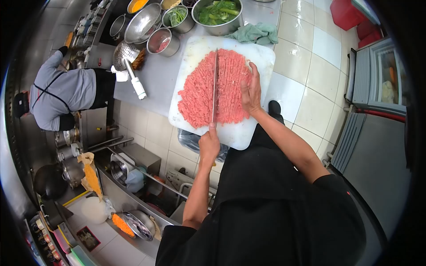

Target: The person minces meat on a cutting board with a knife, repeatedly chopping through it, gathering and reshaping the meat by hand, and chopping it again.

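Observation:
My left hand (209,142) is closed around the handle of a long knife (215,88), at the near edge of a white cutting board (267,54). The blade points away from me and stands edge-down across a wide, flat bed of ground meat (195,94). To the right of the blade, the meat shows straight parallel lines; on the left it looks crumbly. My right hand (251,91) has its fingers stretched out, with the palm side against the right edge of the meat. The handle is mostly hidden by my left hand.
Behind the board are a bowl of leafy greens (219,17), a green cloth (256,33) and several metal bowls. An immersion blender (135,80) lies at the table's left. A co-worker (66,91) stands farther left. A glass-door fridge (388,75) is at right.

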The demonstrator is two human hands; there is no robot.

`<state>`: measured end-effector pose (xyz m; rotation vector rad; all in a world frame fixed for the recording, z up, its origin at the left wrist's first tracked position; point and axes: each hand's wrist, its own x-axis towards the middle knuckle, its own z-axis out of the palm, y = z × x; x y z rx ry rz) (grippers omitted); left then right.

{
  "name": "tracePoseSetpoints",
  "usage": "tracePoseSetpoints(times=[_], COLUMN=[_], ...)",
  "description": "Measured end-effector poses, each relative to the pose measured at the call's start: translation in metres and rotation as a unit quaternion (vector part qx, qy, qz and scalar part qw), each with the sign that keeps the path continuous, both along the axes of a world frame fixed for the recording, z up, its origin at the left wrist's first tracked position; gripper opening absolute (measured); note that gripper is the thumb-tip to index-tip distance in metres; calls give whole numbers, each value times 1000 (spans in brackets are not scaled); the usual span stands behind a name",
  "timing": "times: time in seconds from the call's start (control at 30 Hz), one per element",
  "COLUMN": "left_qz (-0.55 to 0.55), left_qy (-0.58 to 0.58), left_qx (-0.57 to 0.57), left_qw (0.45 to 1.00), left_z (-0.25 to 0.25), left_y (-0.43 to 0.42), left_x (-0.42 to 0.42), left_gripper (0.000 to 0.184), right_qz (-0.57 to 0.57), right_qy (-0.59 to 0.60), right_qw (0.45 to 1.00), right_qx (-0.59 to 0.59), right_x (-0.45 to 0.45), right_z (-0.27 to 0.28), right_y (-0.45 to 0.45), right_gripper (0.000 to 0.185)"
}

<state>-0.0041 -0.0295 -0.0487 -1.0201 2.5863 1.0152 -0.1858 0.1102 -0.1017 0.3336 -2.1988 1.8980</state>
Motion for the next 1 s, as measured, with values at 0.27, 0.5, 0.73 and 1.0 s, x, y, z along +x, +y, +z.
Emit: tracePoseSetpoints(times=[0.27,0.5,0.73,1.0], left_qz=[26,190,156,194], left_qy=[70,216,104,23], left_qx=[9,129,73,58], left_qw=[997,949,979,979], left_z=[-13,48,68,57], left_y=[9,30,26,41], left_x=[9,-1,7,15], left_gripper=[67,70,68,67], right_qz=[10,19,16,91], right_qy=[3,-4,-27,-52], right_qw=[1000,999,996,994], right_qx=[9,42,86,21], right_x=[-5,-4,8,-6], right_z=[4,8,-2,7], right_y=[3,-1,-2,7], right_gripper=[79,74,74,72])
